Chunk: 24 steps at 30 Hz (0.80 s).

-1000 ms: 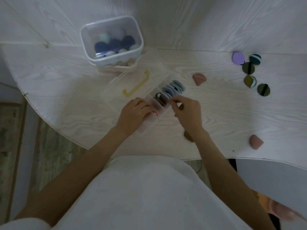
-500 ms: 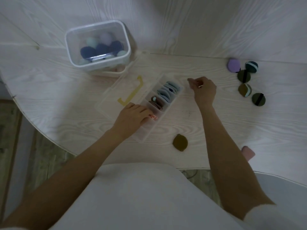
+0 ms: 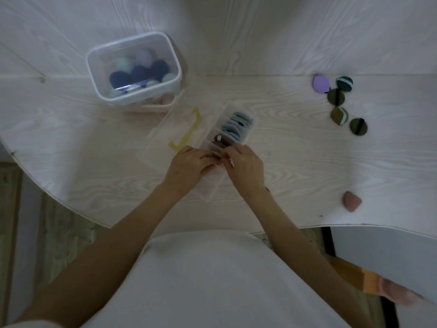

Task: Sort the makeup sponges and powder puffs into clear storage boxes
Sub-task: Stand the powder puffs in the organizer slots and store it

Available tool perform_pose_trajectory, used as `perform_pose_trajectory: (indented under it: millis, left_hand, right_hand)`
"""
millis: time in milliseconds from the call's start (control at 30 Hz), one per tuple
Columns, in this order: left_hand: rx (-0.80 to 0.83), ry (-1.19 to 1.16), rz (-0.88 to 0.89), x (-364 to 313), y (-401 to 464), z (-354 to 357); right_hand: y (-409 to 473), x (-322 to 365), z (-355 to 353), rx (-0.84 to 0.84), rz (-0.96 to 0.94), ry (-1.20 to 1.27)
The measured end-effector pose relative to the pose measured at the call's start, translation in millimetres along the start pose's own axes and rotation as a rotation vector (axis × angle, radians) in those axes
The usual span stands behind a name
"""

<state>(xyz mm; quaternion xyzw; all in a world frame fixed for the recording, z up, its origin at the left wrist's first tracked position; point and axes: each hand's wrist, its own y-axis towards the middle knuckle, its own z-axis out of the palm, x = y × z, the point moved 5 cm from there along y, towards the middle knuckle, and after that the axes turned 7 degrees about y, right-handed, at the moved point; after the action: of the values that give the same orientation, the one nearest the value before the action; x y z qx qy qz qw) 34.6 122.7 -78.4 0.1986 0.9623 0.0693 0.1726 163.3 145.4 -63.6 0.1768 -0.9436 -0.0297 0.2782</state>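
Both our hands meet over the near end of the divided box point(image 3: 236, 129): left hand point(image 3: 189, 165) rests curled on it, right hand point(image 3: 246, 168) seems to pinch something we cannot see. Beyond the box, right, loose puffs point(image 3: 335, 97) look soft and light; we would pinch their edges.

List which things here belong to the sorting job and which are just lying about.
Job:
divided clear box
lidded clear tub
five loose round puffs
pink sponge
left hand
right hand

Lying about:
white table
orange-handled object
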Motion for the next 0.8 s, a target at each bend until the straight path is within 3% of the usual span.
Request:
perform_pose_trajectory:
  millis: [133,400,567,667,800]
  left_hand:
    - [-0.025,-0.006,0.009,3,0,2]
    - [0.045,0.094,-0.015,4,-2,4]
    - [0.041,0.071,-0.001,-20,7,-9]
    - [0.031,0.027,0.12,-52,20,-7]
    - [0.191,-0.02,0.233,-106,38,28]
  right_hand:
    - [6,11,13,0.007,-0.135,-0.323]
    - [12,2,13,0.114,-0.062,-0.18]
    - [-29,-25,-33,-0.068,0.09,0.129]
    - [-68,-67,-64,-0.209,0.284,0.124]
    - [-133,-152,-106,-0.29,0.699,-0.03]
